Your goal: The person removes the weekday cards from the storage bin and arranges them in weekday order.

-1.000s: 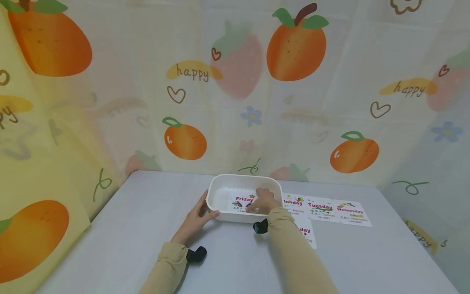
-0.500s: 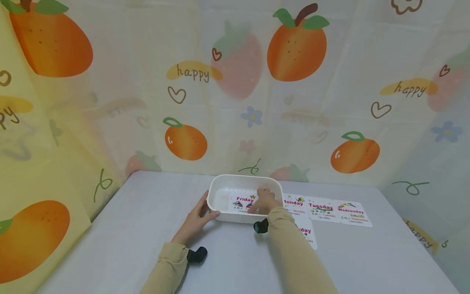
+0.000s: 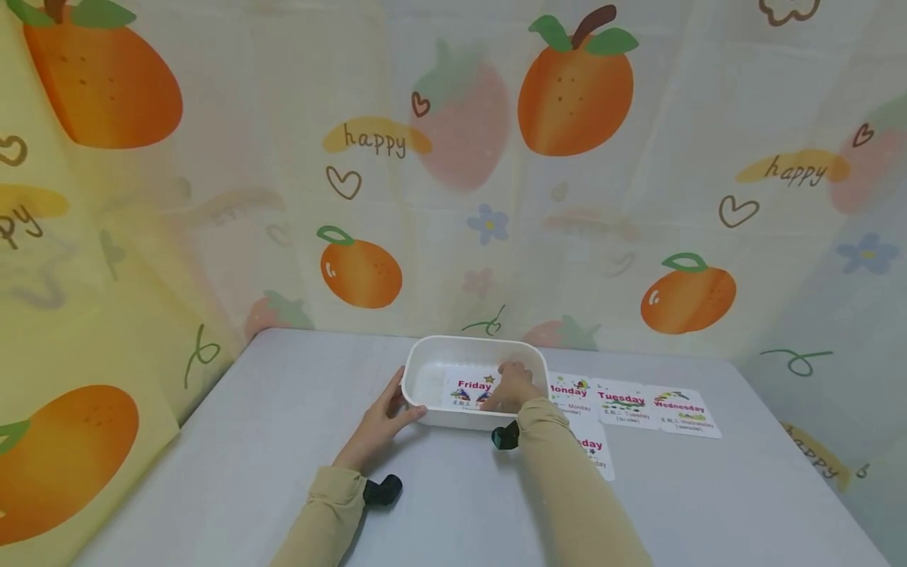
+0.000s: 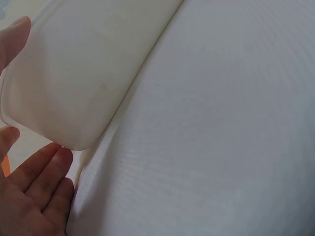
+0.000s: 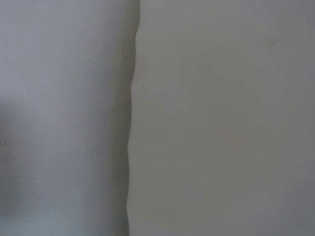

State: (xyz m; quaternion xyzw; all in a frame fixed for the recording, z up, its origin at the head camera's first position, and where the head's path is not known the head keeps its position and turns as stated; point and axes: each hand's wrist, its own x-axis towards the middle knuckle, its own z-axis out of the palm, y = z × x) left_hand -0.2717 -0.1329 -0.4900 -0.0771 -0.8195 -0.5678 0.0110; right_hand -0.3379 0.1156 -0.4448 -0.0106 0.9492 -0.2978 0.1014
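Observation:
A white plastic box (image 3: 453,419) stands on the table. My left hand (image 3: 379,429) holds its near left corner, thumb at the front rim and fingers against the end wall; the left wrist view shows those fingertips touching the box wall (image 4: 78,73). Inside the box lies a Friday card (image 3: 468,386), printed side up. My right hand (image 3: 513,387) reaches into the box over the card's right part, thumb down near its lower side. Its fingertips are partly hidden, so I cannot tell whether they pinch the card. Only the box's outer wall (image 5: 221,118) and cloth fill the right wrist view.
To the right of the box, a Monday card (image 3: 570,394), a Tuesday card (image 3: 622,403) and a Wednesday card (image 3: 683,411) lie in a row. Below Monday, another card (image 3: 595,453) is partly covered by the right sleeve. A fruit-print curtain (image 3: 439,260) hangs behind the table.
My right thumb has drawn slightly to the right over the Friday card, baring a little more of it. The left hand and the box have stayed in place.

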